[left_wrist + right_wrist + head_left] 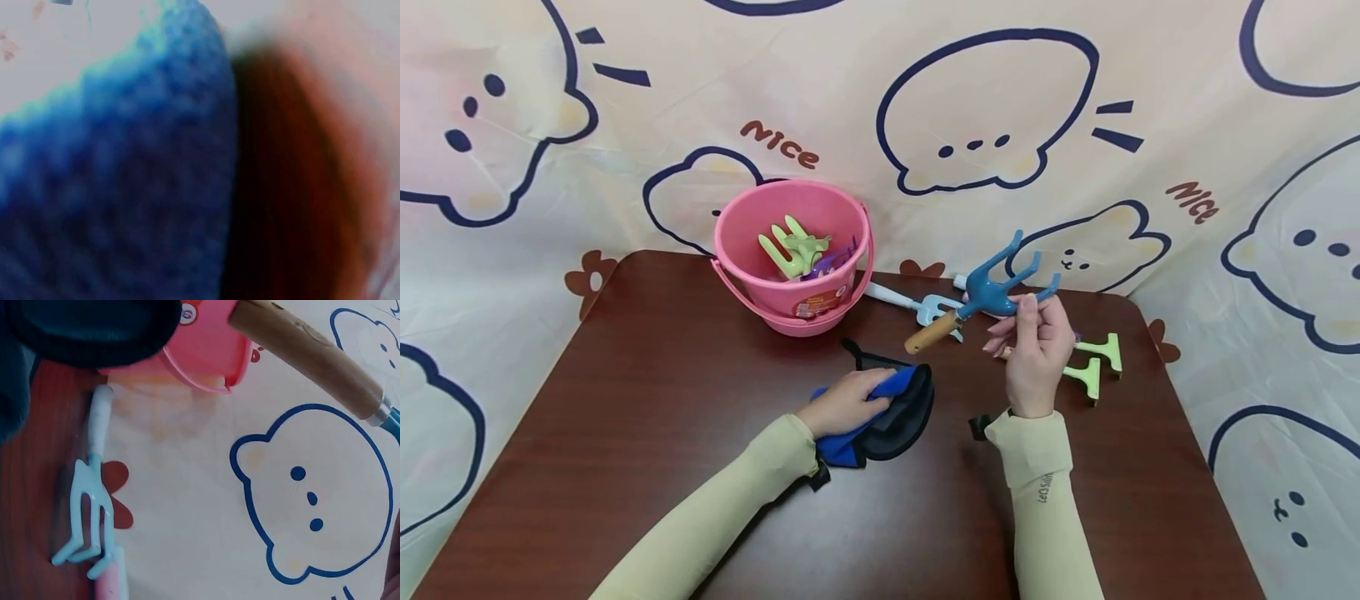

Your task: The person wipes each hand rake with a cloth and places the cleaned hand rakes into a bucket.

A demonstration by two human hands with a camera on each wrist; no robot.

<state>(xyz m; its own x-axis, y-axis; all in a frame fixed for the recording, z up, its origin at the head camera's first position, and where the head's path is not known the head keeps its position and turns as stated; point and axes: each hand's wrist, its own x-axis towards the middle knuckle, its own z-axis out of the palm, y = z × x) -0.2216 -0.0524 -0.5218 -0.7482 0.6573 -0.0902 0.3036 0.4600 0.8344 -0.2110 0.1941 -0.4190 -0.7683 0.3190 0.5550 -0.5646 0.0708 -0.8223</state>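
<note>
My left hand (847,403) grips a folded blue cloth (887,437) with black trim and a black inner side, over the middle of the table. In the left wrist view its fuzzy blue surface (125,144) fills much of the frame, blurred. To the right, my right hand (1037,358) pinches a blue three-tined hand rake (988,293) near one tine, between thumb and fingers. The rake is held up with its tines toward the back and its wooden handle (306,356) pointing down toward the cloth.
A pink bucket (760,292) at the back holds green and purple tools. Beside it on the table (647,400) lies a light-blue hand rake (932,308). Green-headed tools (1086,377) lie beyond my right hand. A patterned curtain (820,75) hangs behind.
</note>
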